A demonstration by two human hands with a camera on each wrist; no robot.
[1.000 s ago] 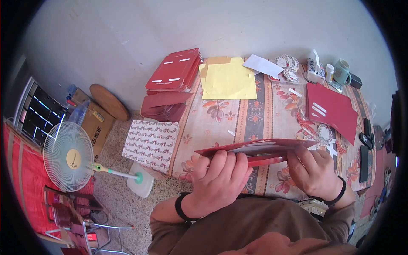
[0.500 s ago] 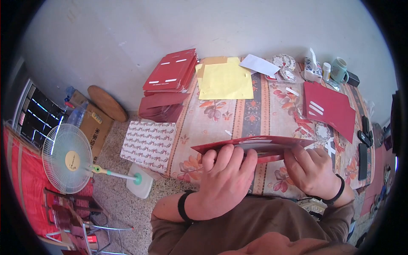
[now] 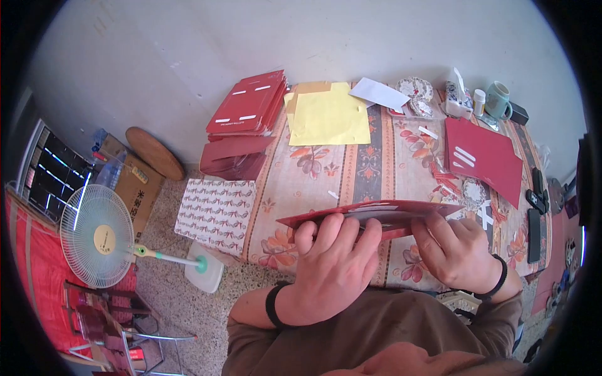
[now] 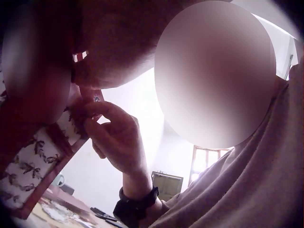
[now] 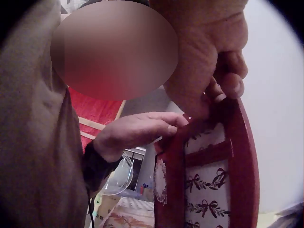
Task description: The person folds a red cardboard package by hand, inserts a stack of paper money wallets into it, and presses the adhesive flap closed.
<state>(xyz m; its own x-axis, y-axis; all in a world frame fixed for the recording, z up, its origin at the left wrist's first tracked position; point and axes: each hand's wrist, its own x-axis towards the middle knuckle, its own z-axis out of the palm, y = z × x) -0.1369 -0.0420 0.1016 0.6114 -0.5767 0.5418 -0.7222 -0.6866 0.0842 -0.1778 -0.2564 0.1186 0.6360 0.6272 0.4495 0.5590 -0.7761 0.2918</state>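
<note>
Two hands, left [image 3: 335, 272] and right [image 3: 454, 250], grip one red folder [image 3: 376, 216] above the near edge of one bench [image 3: 320, 182], one mug [image 3: 498, 100] far right, one carton [image 3: 139, 199] at left bearing Chinese characters.

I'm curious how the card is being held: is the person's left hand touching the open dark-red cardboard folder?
Touching. The head view shows it: the left hand has its fingers curled over the near edge of the dark-red cardboard folder.
</note>
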